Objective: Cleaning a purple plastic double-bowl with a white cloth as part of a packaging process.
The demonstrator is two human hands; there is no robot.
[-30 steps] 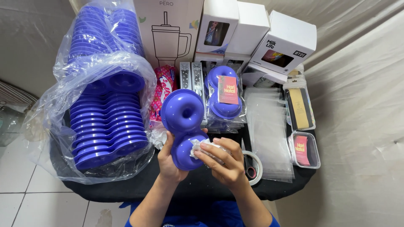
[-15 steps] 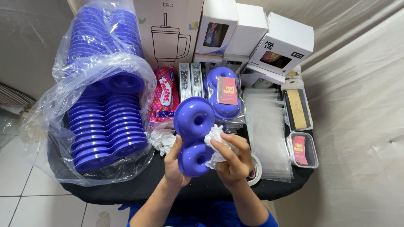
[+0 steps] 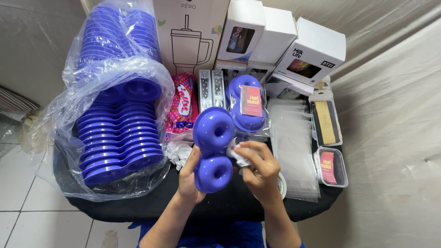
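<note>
One blue double-ring mould (image 3: 213, 154) held upright over black table edge (image 3: 138, 209). Left hand (image 3: 189, 177) gripping mould's lower left side, fingers curled around it. Right hand (image 3: 261, 172) beside mould, fingers pinching crumpled white tissue (image 3: 238, 154) against its right edge. Left of mould: bagged stack of blue moulds (image 3: 117, 133). Behind mould: packaged blue mould (image 3: 248, 108).

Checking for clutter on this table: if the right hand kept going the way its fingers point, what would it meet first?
Probably the blue double-ring mould held by the left hand; the right hand, holding a white tissue, points left at it and already seems to touch.
</note>
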